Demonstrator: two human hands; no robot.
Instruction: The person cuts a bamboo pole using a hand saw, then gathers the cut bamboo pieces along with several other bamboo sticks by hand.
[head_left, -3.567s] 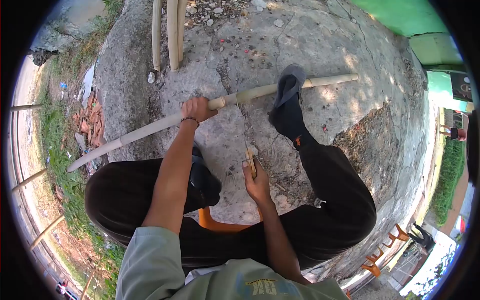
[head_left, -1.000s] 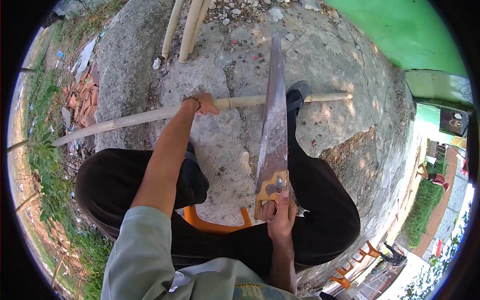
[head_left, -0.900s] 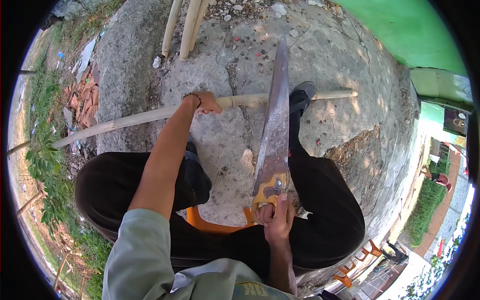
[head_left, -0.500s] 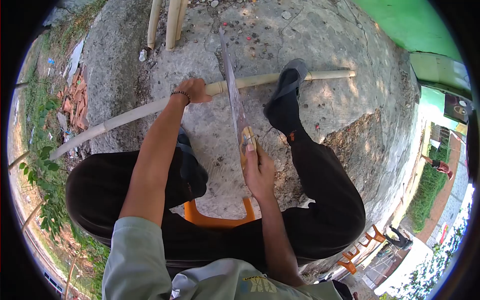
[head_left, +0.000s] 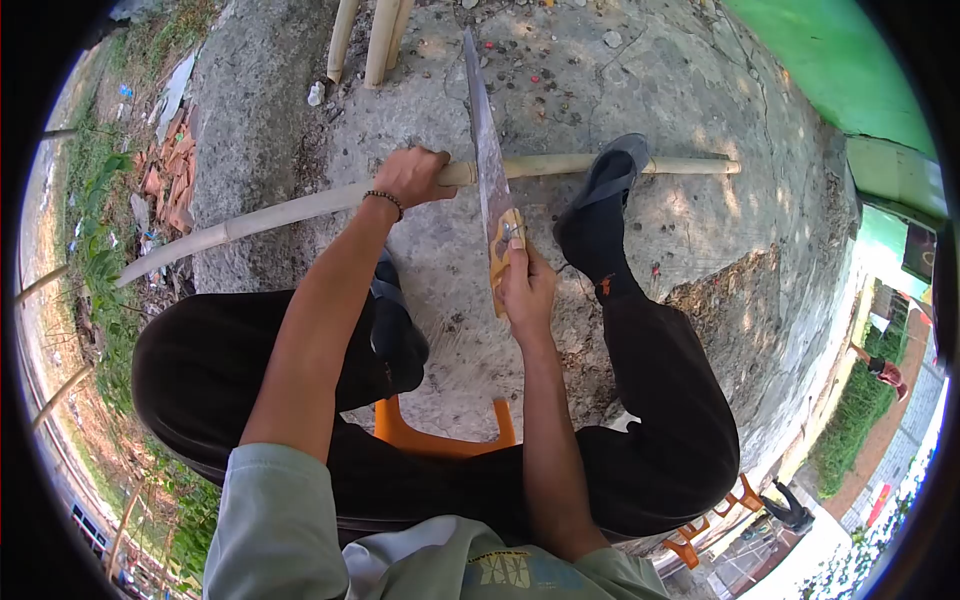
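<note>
A long bamboo pole (head_left: pixel 290 212) lies across the concrete, with my sandaled foot (head_left: pixel 605 190) over its right part. My left hand (head_left: pixel 413 176) is wrapped round the pole near its middle, beside a joint. My right hand (head_left: pixel 527 285) grips the yellowish handle of a hand saw (head_left: pixel 487 150). The saw's blade crosses the pole just right of my left hand, its tip pointing away from me. Whether the teeth touch the bamboo cannot be made out.
More bamboo poles (head_left: pixel 382 45) stand at the top. An orange stool (head_left: pixel 440 440) shows beneath me. Broken tiles (head_left: pixel 175 175) lie at the left, a green wall (head_left: pixel 830 60) rises at upper right, and a person (head_left: pixel 885 372) is far off at the right.
The saw was raised upright near my right leg; now it has moved left and forward across the pole. My left hand stays on the pole. The view has shifted slightly.
</note>
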